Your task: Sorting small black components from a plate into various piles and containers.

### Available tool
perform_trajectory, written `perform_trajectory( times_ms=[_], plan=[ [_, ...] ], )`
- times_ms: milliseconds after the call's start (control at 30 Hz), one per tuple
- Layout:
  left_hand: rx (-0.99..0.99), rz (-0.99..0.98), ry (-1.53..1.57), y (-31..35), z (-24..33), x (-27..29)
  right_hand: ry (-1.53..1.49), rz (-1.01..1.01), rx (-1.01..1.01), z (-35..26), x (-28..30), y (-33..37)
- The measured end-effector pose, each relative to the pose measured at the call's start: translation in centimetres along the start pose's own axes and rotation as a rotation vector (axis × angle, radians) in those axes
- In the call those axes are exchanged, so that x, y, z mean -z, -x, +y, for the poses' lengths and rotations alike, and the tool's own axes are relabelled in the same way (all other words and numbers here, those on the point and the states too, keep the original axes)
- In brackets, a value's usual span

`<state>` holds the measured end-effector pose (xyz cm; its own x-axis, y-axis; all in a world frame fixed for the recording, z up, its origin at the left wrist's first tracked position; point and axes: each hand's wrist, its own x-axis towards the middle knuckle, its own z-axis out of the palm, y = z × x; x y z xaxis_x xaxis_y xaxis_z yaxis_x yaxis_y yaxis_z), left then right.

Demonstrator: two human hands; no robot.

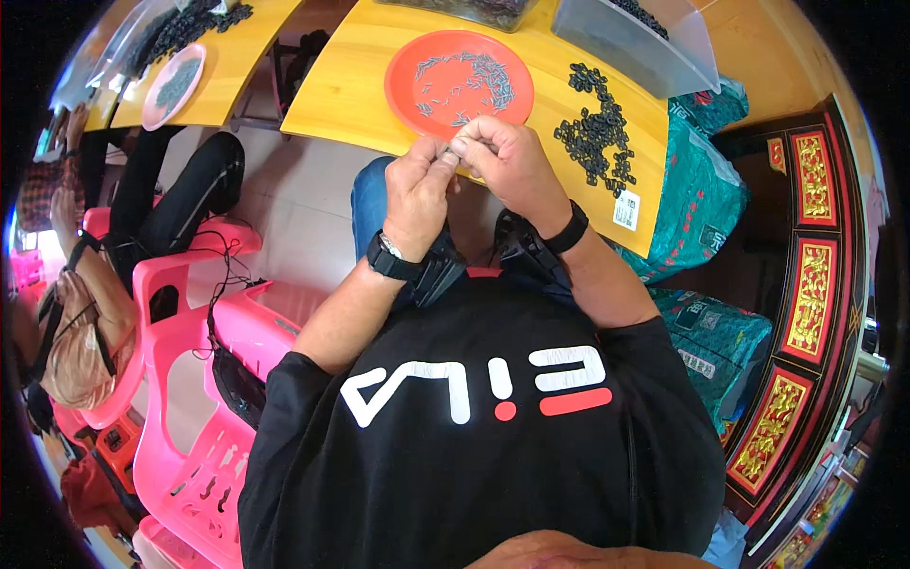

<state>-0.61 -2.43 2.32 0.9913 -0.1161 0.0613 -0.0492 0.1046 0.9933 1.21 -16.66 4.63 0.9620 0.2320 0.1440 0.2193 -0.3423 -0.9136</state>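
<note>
My left hand and my right hand meet fingertip to fingertip at the table's near edge. Both are closed in a pinch; whatever small piece is between them is hidden by the fingers. Just beyond them lies a round red plate with many small grey screw-like pieces scattered on it. To the right of my right hand, many small black parts lie spread in a loose patch on the yellow table.
Clear plastic bins with dark contents stand at the table's far side. Teal bags lean by its right edge. A white label lies near the corner. At left are a pink chair and another person by a second table.
</note>
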Motion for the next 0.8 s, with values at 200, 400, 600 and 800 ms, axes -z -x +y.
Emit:
perform_trajectory(
  times_ms=[200,400,600,800],
  plan=[
    [0.069,-0.044,-0.074,-0.7,-0.3,0.4,-0.187,-0.051,-0.079,0.9,0.6,-0.2],
    [0.126,-0.061,0.061,-0.7,-0.2,0.3,-0.335,-0.032,-0.229,1.5,1.8,-0.2],
    [0.085,-0.042,0.030,-1.0,0.1,-0.1,-0.339,-0.033,-0.219,2.3,3.5,0.7],
    [0.125,-0.015,0.096,-0.9,-0.4,1.1,0.214,0.073,-0.191,4.1,10.0,0.3]
  ],
)
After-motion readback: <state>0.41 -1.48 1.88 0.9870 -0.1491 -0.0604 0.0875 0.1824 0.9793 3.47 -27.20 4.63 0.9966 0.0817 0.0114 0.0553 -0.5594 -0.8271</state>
